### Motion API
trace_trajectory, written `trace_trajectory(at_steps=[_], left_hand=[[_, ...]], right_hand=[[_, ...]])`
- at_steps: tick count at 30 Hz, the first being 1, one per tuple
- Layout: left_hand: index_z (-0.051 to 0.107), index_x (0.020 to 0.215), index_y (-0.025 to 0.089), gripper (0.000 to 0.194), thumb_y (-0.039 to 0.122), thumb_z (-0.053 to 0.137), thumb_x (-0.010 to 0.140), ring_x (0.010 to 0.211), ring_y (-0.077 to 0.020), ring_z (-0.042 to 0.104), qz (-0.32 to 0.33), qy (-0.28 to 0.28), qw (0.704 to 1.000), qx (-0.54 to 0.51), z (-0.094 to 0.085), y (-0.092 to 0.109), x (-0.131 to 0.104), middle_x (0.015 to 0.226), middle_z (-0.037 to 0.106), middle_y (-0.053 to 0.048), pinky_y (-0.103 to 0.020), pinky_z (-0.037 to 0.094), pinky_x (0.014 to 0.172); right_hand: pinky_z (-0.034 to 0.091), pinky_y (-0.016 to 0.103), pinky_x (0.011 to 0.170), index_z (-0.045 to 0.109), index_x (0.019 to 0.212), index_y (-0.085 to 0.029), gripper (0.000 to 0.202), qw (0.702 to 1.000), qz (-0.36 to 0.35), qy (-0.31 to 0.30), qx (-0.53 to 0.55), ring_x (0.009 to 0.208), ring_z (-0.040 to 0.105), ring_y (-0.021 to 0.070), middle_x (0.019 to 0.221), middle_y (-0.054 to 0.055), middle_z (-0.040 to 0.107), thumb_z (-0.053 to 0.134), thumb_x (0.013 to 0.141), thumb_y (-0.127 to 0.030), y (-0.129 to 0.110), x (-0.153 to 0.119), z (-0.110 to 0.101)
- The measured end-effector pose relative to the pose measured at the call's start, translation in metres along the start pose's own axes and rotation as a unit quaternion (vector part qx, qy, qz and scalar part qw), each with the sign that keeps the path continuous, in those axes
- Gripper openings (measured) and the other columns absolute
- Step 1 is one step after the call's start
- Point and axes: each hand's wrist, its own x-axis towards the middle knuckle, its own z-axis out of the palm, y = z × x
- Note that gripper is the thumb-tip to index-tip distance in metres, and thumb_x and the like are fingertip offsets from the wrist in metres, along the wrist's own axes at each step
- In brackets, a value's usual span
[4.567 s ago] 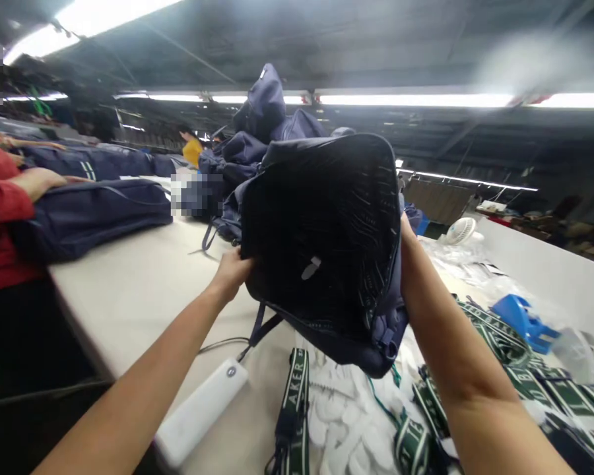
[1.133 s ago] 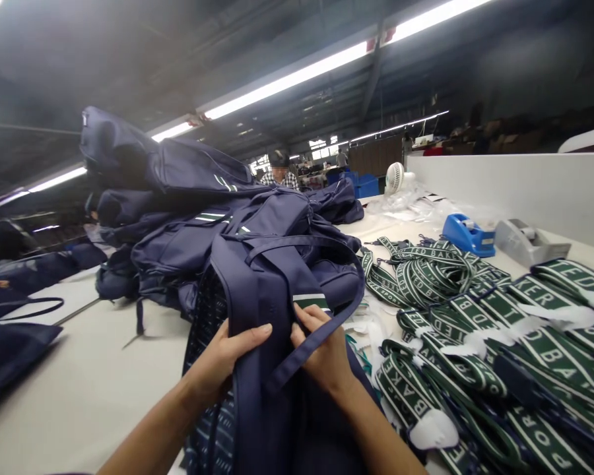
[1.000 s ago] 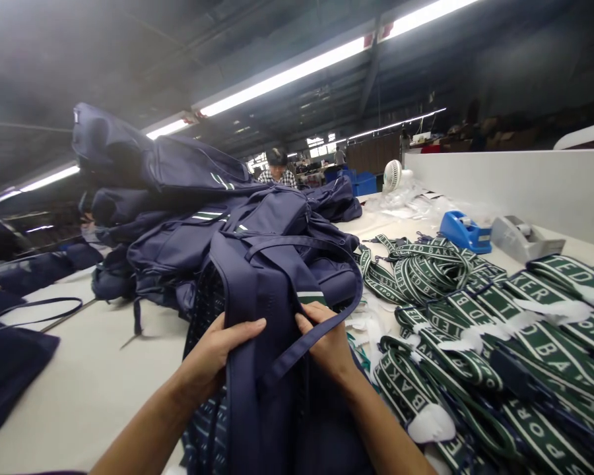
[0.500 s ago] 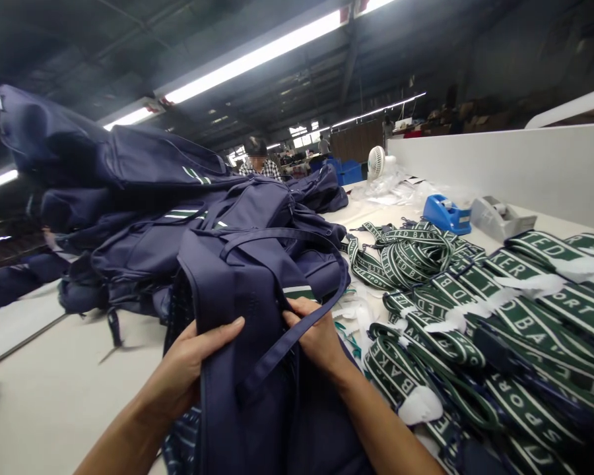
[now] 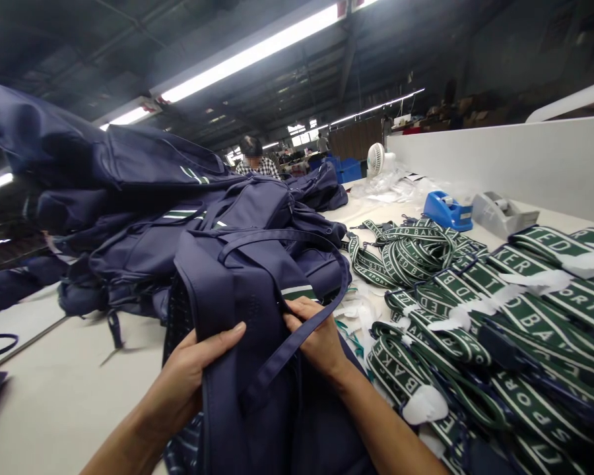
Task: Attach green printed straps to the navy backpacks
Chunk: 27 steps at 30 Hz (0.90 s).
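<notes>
Gripping a navy bag by its open edge is the left hand; the right hand pinches fabric below a striped band; the bag is in front of heaped bags on the counter, beside green lettered straps.

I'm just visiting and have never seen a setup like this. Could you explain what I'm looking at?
There is no robot here, just a person's bare hands. The camera is worn on their head, looking forward and down, so you see roughly what they see. The left hand grips a navy bag by the edge of its opening; the right hand holds its fabric just below a green-and-white striped band. On the pale table, more navy bags are piled behind. To the right lie green lettered straps, with a blue tape dispenser and a grey one beyond, and a small fan farther back.
</notes>
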Motion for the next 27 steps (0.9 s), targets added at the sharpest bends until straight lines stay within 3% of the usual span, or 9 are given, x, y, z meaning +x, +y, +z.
trace_trajectory(at_steps=[7, 12, 15, 18, 22, 23, 25, 27], left_hand=[[0.070, 0.114, 0.010, 0.039, 0.013, 0.071, 0.074, 0.076, -0.0344, 0.075, 0.004, -0.007, 1.000, 0.019, 0.006, 0.000, -0.007, 0.086, 0.078, -0.015, -0.038, 0.065, 0.066], [0.070, 0.114, 0.014, 0.044, 0.027, 0.079, 0.072, 0.079, -0.0316, 0.075, 0.024, -0.061, 0.995, 0.070, 0.010, 0.002, -0.009, 0.093, 0.078, -0.012, -0.032, 0.064, 0.065], [0.071, 0.113, 0.014, 0.046, 0.030, 0.080, 0.070, 0.076, -0.0295, 0.075, 0.040, -0.085, 0.993, 0.071, 0.009, 0.005, -0.006, 0.089, 0.079, -0.011, -0.031, 0.062, 0.064], [0.069, 0.116, 0.015, 0.051, 0.027, 0.082, 0.068, 0.077, -0.0279, 0.075, 0.075, -0.114, 0.990, 0.043, 0.001, 0.008, -0.006, 0.088, 0.079, -0.010, -0.031, 0.062, 0.068], [0.065, 0.122, 0.020, 0.051, 0.040, 0.074, 0.076, 0.103, -0.0307, 0.070, 0.168, -0.136, 0.976, 0.040, -0.024, 0.000, -0.005, 0.113, 0.074, -0.011, -0.040, 0.057, 0.091], [0.065, 0.121, 0.020, 0.049, 0.043, 0.071, 0.079, 0.110, -0.0312, 0.066, 0.205, -0.106, 0.971, 0.067, -0.033, -0.004, -0.002, 0.118, 0.072, -0.011, -0.042, 0.053, 0.098], [0.066, 0.117, 0.020, 0.046, 0.048, 0.066, 0.080, 0.120, -0.0320, 0.060, 0.302, 0.036, 0.938, 0.165, -0.056, -0.015, 0.008, 0.123, 0.068, -0.012, -0.047, 0.043, 0.109], [0.064, 0.118, 0.017, 0.053, 0.050, 0.066, 0.077, 0.128, -0.0357, 0.051, 0.384, 0.235, 0.848, 0.279, -0.082, -0.027, 0.020, 0.131, 0.061, -0.015, -0.054, 0.033, 0.114]], right_hand=[[0.050, 0.027, 0.071, 0.074, 0.106, -0.021, 0.031, 0.994, -0.036, -0.028, -0.098, 0.074, 0.065, 0.0177, 0.084, 0.005, 0.069, 0.052, 0.086, -0.010, -0.002, -0.001, -0.003], [0.049, 0.032, 0.064, 0.072, 0.107, -0.008, 0.034, 0.954, -0.109, -0.032, -0.279, 0.065, 0.061, 0.0206, 0.074, 0.010, 0.067, 0.043, 0.089, -0.011, -0.006, -0.006, 0.004], [0.052, 0.033, 0.073, 0.072, 0.108, -0.010, 0.034, 0.978, -0.060, 0.025, -0.200, 0.075, 0.065, 0.0219, 0.083, 0.011, 0.070, 0.046, 0.086, -0.010, -0.005, -0.005, 0.006], [0.053, 0.031, 0.075, 0.076, 0.100, -0.019, 0.026, 0.997, 0.031, 0.032, -0.063, 0.079, 0.067, 0.0206, 0.086, 0.006, 0.072, 0.057, 0.082, -0.014, -0.001, -0.002, 0.003], [0.053, 0.031, 0.071, 0.077, 0.096, -0.020, 0.022, 0.997, 0.074, 0.034, 0.017, 0.080, 0.067, 0.0212, 0.089, 0.005, 0.074, 0.060, 0.082, -0.020, 0.002, 0.002, -0.003], [0.054, 0.032, 0.074, 0.077, 0.097, -0.020, 0.022, 0.995, 0.080, 0.042, 0.033, 0.084, 0.068, 0.0220, 0.093, 0.005, 0.074, 0.060, 0.083, -0.022, 0.002, 0.003, -0.004], [0.054, 0.034, 0.083, 0.076, 0.102, -0.019, 0.026, 0.989, 0.106, 0.071, 0.067, 0.093, 0.068, 0.0242, 0.101, 0.006, 0.075, 0.062, 0.082, -0.026, 0.002, 0.004, -0.006], [0.053, 0.038, 0.092, 0.073, 0.109, -0.017, 0.033, 0.981, 0.137, 0.096, 0.096, 0.101, 0.068, 0.0265, 0.109, 0.008, 0.074, 0.065, 0.080, -0.030, 0.002, 0.005, -0.008]])
